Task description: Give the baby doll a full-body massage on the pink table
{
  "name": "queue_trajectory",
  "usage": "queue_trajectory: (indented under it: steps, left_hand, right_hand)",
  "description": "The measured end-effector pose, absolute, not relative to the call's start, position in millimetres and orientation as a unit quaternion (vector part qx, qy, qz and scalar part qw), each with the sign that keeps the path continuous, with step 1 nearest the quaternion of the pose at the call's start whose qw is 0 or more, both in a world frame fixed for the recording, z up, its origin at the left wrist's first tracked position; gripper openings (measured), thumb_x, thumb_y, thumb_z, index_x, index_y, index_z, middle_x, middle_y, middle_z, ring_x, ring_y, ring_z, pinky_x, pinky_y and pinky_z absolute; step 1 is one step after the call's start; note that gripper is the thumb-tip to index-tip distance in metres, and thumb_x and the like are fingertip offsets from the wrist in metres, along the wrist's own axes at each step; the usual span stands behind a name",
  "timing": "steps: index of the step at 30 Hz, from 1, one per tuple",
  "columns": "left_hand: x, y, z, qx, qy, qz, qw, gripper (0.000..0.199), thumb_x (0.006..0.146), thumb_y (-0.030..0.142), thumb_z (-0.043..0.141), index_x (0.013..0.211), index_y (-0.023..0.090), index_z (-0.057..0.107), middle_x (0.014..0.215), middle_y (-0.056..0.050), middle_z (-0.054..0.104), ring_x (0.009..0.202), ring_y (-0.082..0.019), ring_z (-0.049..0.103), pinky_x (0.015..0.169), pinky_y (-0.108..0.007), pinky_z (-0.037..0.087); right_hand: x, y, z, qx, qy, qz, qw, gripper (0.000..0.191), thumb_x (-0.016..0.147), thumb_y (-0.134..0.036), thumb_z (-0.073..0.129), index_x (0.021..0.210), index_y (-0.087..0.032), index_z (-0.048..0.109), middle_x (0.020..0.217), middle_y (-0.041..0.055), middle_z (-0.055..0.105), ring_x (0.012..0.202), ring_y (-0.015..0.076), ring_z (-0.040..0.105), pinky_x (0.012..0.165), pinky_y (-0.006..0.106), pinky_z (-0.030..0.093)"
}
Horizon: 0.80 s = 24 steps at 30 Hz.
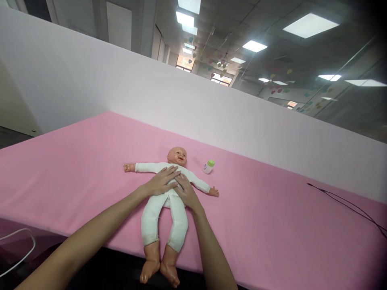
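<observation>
A baby doll with a white cloth body lies on its back on the pink table cover. Its arms are spread wide, and its feet hang past the near edge. My left hand rests flat on the doll's chest, fingers stretched out. Beside it, my right hand lies flat on the belly and chest, its fingertips close to or touching those of the left. Neither hand grips anything. Near the doll's head and outstretched arm stands a small white bottle with a green cap.
A white partition runs along the far side of the table. Dark thin cables lie at the right. At the lower left, a white cable loops beside the table's near edge.
</observation>
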<state>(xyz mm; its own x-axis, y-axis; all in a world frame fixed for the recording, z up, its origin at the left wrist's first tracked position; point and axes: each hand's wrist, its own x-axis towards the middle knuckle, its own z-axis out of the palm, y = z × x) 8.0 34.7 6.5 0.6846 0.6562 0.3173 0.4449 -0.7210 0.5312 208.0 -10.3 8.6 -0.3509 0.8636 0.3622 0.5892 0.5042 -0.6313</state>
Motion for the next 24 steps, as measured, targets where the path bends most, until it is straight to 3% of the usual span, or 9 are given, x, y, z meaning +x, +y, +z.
queue_trajectory:
  steps: [2,4,7,10,12,14,16,20,24]
  left_hand:
    - [12,42,0,0.87,0.362,0.259,0.213,0.069,0.106,0.063,0.026,0.163,0.025,0.033,0.171,-0.009,0.023,0.159,-0.026,0.014,0.129,-0.053,0.01]
    - [13,47,-5,0.844,0.414,0.264,0.217,0.07,0.106,0.063,0.027,0.162,0.021,0.034,0.171,-0.011,0.021,0.159,-0.03,0.015,0.127,-0.055,0.014]
    - [9,43,0,0.816,0.471,0.295,0.16,0.067,0.106,0.056,0.033,0.157,0.013,0.042,0.17,-0.017,0.026,0.158,-0.036,0.015,0.126,-0.058,0.019]
    - [-3,20,20,0.805,0.488,0.334,0.046,0.049,0.105,0.041,0.039,0.139,0.014,0.061,0.166,-0.017,0.034,0.158,-0.038,0.014,0.126,-0.062,0.018]
    - [-15,-7,34,0.794,0.495,0.352,0.007,0.042,0.104,0.038,0.041,0.13,0.017,0.067,0.16,-0.016,0.045,0.153,-0.039,0.03,0.122,-0.061,0.028]
    - [-30,-42,40,0.756,0.528,0.388,0.012,0.04,0.104,0.042,0.044,0.128,0.02,0.068,0.143,-0.015,0.063,0.133,-0.036,0.056,0.107,-0.055,0.049]
    - [-44,-81,36,0.729,0.534,0.427,0.03,0.036,0.103,0.046,0.048,0.122,0.024,0.07,0.127,-0.011,0.072,0.116,-0.033,0.067,0.093,-0.05,0.058]
    - [-64,-149,8,0.73,0.478,0.477,0.105,0.023,0.103,0.039,0.052,0.108,0.027,0.072,0.1,-0.007,0.076,0.088,-0.024,0.074,0.075,-0.036,0.064]
    - [-63,-189,-20,0.794,0.351,0.485,0.103,0.027,0.1,0.035,0.059,0.125,0.031,0.069,0.093,-0.007,0.076,0.077,-0.022,0.076,0.066,-0.029,0.065]
  right_hand:
    - [210,-1,-1,-0.493,-0.774,0.178,0.356,0.053,0.103,-0.051,0.047,0.15,-0.025,0.055,0.161,0.0071,0.046,0.153,0.0266,0.035,0.128,0.052,0.02]
    - [216,6,-8,-0.544,-0.733,0.157,0.377,0.058,0.103,-0.053,0.045,0.149,-0.019,0.055,0.16,0.0118,0.046,0.152,0.0282,0.036,0.127,0.053,0.022]
    - [233,8,-11,-0.611,-0.671,0.122,0.402,0.06,0.101,-0.053,0.044,0.142,-0.013,0.06,0.152,0.0176,0.054,0.145,0.0317,0.046,0.122,0.053,0.032]
    - [254,2,-4,-0.651,-0.636,0.091,0.403,0.052,0.1,-0.048,0.042,0.127,-0.014,0.07,0.134,0.0173,0.069,0.126,0.0322,0.062,0.112,0.049,0.043]
    - [268,-3,2,-0.709,-0.588,0.058,0.384,0.047,0.099,-0.043,0.039,0.116,-0.017,0.074,0.12,0.0154,0.075,0.113,0.0314,0.067,0.101,0.045,0.048]
    - [281,-8,6,-0.779,-0.52,0.026,0.349,0.044,0.098,-0.039,0.038,0.111,-0.019,0.076,0.111,0.0152,0.076,0.105,0.0311,0.069,0.091,0.04,0.05]
    - [293,-13,8,-0.824,-0.469,0.016,0.318,0.043,0.098,-0.039,0.039,0.113,-0.02,0.075,0.11,0.0158,0.076,0.104,0.0318,0.069,0.084,0.038,0.05]
    - [314,-19,8,-0.853,-0.434,0.014,0.289,0.05,0.099,-0.049,0.045,0.127,-0.015,0.069,0.118,0.0186,0.074,0.115,0.034,0.065,0.09,0.04,0.049]
    - [328,-25,8,-0.903,-0.372,0.005,0.213,0.063,0.099,-0.06,0.045,0.121,-0.007,0.069,0.124,0.0285,0.065,0.12,0.0416,0.06,0.095,0.049,0.047]
